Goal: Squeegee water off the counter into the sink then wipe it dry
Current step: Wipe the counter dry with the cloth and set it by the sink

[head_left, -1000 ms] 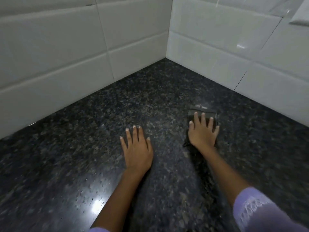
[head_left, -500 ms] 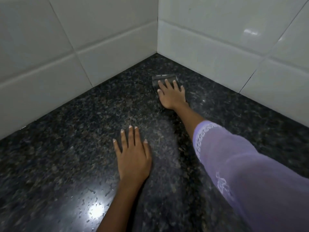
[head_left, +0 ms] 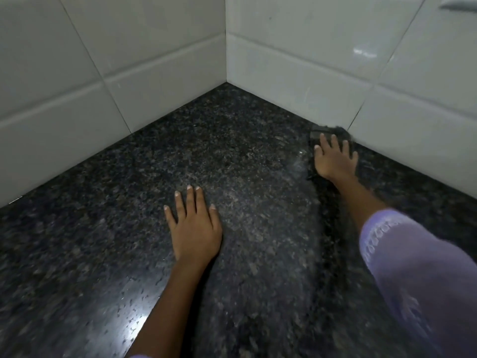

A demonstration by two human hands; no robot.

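Counter (head_left: 103, 254): flat hands (head_left: 196, 228), right (head_left: 335, 161) pressing cloth (head_left: 320, 133).

The counter (head_left: 108, 254) is dark speckled polished stone, granite by its look, with a glossy finish that mirrors a light near the front edge; a duller, hazy streaked band crosses its middle. The wall tiles (head_left: 160, 42) are white, smooth and glazed, with a soft sheen and thin grout lines. The cloth (head_left: 333, 134) under the right hand (head_left: 335, 161) is dark, matt and soft-looking, and the sleeve (head_left: 413, 267) is thin lilac fabric with an embroidered cuff.
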